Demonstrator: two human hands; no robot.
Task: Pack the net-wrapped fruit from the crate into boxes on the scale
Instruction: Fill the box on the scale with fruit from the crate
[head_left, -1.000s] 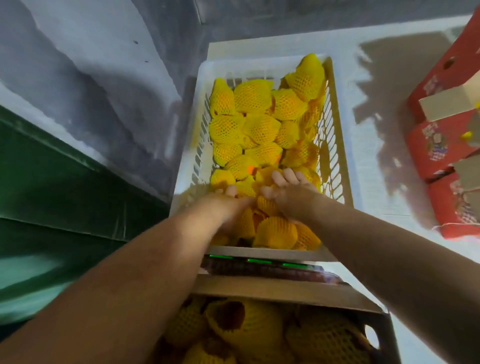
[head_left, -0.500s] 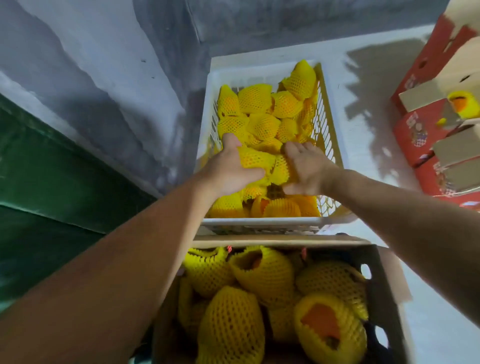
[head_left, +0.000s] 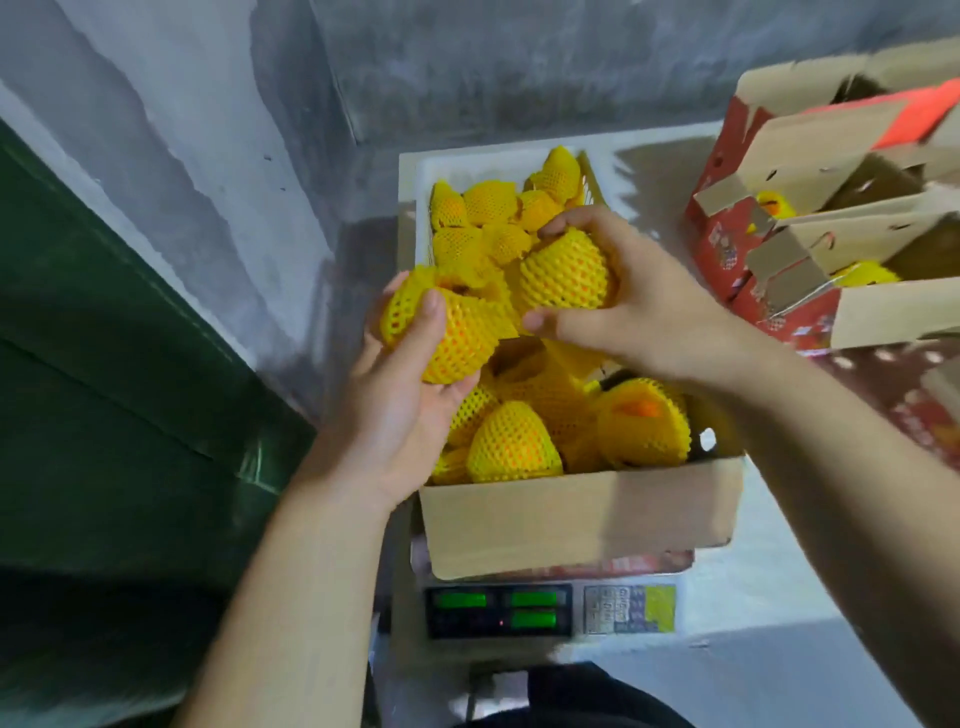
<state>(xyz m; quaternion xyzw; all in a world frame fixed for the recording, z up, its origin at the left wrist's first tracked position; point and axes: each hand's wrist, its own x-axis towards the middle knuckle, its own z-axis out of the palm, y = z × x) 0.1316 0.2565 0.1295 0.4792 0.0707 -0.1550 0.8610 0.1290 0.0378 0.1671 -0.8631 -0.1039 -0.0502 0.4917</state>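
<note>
While each hand grips one net-wrapped fruit, left hand (head_left: 400, 410) at centre-left, right hand (head_left: 639, 306) centre, both hover above the cardboard box (head_left: 576, 514). Box on scale (head_left: 498, 610), lower centre, holds wrapped fruit; white crate (head_left: 422, 208) beyond holds more.

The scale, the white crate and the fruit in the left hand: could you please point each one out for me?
scale (head_left: 498, 610): head view, on its green display panel.
white crate (head_left: 423, 208): head view, on its left wall.
fruit in the left hand (head_left: 460, 332): head view, on its netted side.
</note>
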